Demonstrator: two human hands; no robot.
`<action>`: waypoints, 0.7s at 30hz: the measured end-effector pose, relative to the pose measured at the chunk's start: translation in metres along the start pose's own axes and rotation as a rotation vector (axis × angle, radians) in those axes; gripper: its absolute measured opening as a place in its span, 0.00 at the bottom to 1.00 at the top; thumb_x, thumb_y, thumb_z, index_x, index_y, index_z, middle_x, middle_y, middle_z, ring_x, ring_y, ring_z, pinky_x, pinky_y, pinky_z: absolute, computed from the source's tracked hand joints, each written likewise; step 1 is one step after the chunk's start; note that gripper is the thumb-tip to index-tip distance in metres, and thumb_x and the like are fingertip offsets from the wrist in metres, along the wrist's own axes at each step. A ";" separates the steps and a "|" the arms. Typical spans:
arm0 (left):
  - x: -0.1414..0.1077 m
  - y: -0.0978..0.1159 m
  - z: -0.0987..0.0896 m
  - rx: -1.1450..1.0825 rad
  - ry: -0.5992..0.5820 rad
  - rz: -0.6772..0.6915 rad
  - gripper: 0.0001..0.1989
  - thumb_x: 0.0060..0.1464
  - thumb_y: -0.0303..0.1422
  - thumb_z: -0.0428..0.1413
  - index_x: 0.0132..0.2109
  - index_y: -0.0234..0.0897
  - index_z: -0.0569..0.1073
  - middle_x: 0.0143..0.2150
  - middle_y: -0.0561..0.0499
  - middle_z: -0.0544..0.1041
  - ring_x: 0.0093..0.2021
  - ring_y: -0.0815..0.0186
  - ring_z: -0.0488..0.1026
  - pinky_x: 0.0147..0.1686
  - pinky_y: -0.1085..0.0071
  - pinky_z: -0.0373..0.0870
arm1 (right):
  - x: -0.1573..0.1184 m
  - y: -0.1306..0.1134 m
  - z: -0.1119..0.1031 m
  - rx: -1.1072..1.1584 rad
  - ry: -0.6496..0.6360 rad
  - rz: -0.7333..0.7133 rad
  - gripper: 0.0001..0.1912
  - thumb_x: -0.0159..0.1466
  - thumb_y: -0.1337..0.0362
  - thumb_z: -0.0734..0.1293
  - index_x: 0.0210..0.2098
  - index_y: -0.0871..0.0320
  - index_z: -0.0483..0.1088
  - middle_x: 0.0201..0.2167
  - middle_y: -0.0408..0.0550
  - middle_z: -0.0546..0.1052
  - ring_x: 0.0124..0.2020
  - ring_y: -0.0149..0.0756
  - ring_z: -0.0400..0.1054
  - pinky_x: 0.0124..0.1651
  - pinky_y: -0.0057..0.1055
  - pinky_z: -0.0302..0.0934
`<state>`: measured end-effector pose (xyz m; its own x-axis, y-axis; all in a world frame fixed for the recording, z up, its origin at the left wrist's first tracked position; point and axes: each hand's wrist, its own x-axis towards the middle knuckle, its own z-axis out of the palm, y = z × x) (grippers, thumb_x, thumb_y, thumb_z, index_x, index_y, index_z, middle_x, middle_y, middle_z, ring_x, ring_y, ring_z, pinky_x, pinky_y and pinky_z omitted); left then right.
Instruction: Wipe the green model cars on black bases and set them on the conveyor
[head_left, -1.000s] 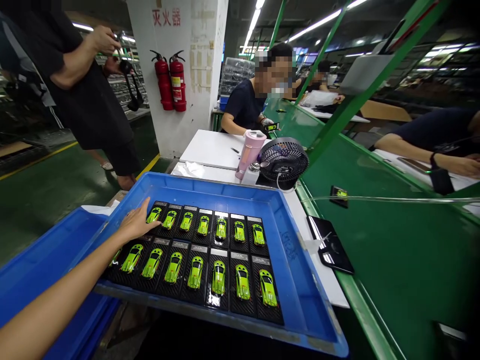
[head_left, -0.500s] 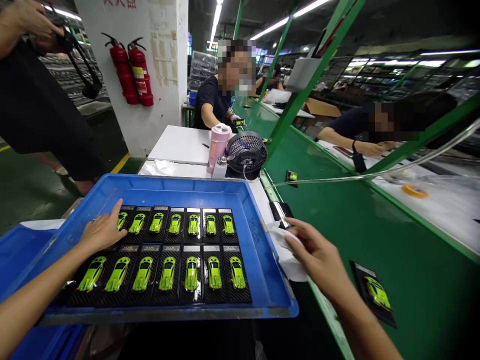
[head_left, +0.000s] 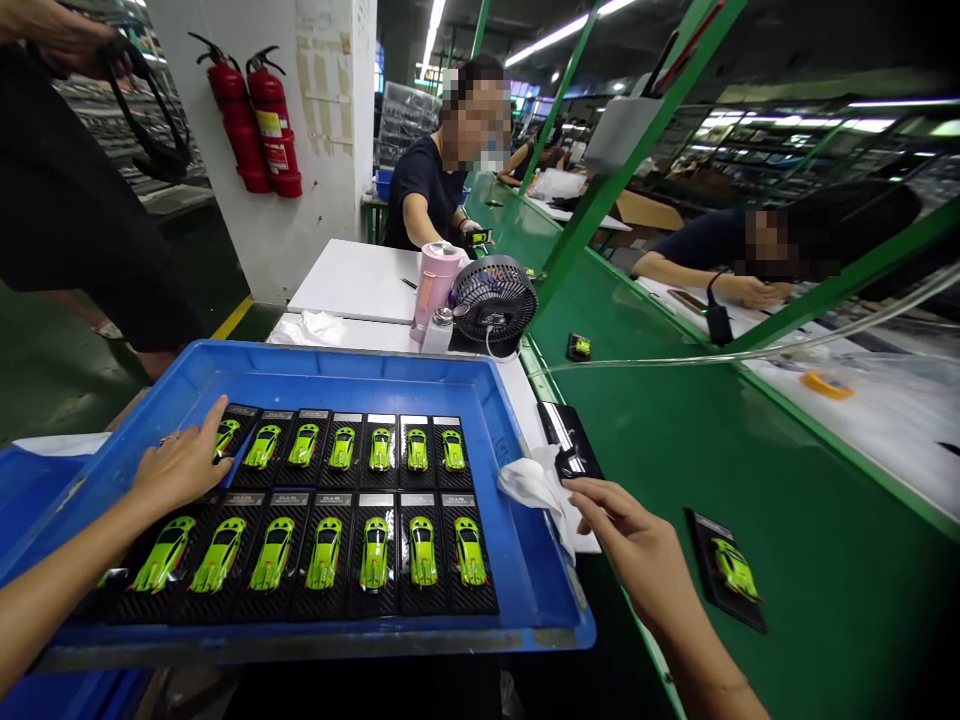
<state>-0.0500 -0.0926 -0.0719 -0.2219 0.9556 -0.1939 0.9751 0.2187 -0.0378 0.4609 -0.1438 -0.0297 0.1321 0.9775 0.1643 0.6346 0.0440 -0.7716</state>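
Green model car [head_left: 226, 436] under left hand [head_left: 180, 462] partly hidden, card labels [head_left: 380, 419] too small to read

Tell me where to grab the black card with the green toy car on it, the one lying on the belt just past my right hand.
Probably best to pinch the black card by its long edges, coming from above on the side of your right hand. It lies flat on the green belt, and the green toy car fills its middle, leaving only the border free.
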 end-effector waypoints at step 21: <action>0.008 -0.010 -0.012 -0.395 0.055 -0.099 0.40 0.51 0.40 0.52 0.67 0.31 0.47 0.56 0.32 0.64 0.57 0.28 0.60 0.53 0.43 0.53 | 0.041 -0.053 -0.011 0.669 -0.194 0.255 0.16 0.50 0.52 0.75 0.24 0.57 0.71 0.31 0.46 0.74 0.29 0.34 0.68 0.32 0.30 0.62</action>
<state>-0.0613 -0.0842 -0.0609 -0.3246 0.9330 -0.1551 0.8742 0.3586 0.3273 0.4411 -0.1079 0.0247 0.0372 0.9903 -0.1337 -0.0052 -0.1336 -0.9910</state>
